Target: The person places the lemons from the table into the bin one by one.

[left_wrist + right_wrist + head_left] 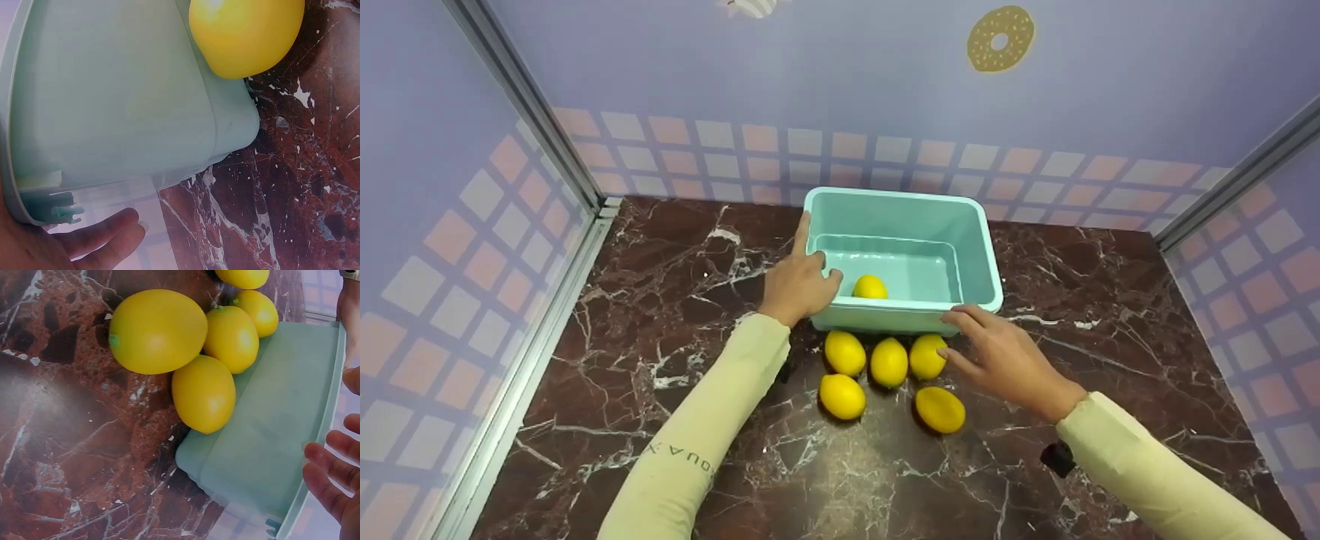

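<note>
A pale turquoise plastic basin (885,321) stands upright near the back wall, with one lemon (871,286) in it. My left hand (797,286) rests at its front left corner, one finger extended along the left side and the thumb over the front rim. In the left wrist view, straight fingers (112,236) show beyond the basin's end wall. At the front right corner, the fingertips of my right hand (1012,367) are right at the rim, fingers spread. Its thumb overlaps a lemon (926,357) below the basin. Nothing is held in that hand.
Several lemons (889,363) lie close together in front of the basin; a darker one (940,409) lies nearest the front right. Under everything is a dark red marbled tabletop (675,315). Patterned panels (885,90) enclose the back and both sides.
</note>
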`<state>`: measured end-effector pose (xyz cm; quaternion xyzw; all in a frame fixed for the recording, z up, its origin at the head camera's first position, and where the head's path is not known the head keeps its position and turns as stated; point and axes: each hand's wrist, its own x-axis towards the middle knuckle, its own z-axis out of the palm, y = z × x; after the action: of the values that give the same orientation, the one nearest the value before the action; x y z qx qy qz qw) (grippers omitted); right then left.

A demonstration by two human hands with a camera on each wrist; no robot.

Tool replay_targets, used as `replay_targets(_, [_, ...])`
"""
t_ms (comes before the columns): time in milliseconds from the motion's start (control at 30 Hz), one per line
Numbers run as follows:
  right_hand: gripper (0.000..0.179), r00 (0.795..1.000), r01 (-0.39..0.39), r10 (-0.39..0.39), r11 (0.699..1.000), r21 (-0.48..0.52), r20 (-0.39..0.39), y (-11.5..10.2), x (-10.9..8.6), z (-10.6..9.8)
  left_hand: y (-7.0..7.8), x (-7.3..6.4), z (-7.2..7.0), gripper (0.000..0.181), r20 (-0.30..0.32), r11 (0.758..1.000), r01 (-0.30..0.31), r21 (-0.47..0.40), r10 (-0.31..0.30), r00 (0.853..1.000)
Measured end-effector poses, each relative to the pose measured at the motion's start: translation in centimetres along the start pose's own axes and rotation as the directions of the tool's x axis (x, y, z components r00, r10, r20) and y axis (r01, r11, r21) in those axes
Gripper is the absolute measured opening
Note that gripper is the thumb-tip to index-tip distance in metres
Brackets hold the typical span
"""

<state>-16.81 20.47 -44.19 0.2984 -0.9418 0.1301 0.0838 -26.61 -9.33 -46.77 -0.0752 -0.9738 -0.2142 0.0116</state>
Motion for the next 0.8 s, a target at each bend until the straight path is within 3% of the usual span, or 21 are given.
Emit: replay_targets(800, [0.043, 0.997, 0.027, -0.027, 1.0, 0.002, 0.066, -0.2, -1.3, 1.8, 0.1, 0.0, -0.1, 0.043, 0.007, 1.0, 0.006, 0.007, -0.007, 1.0])
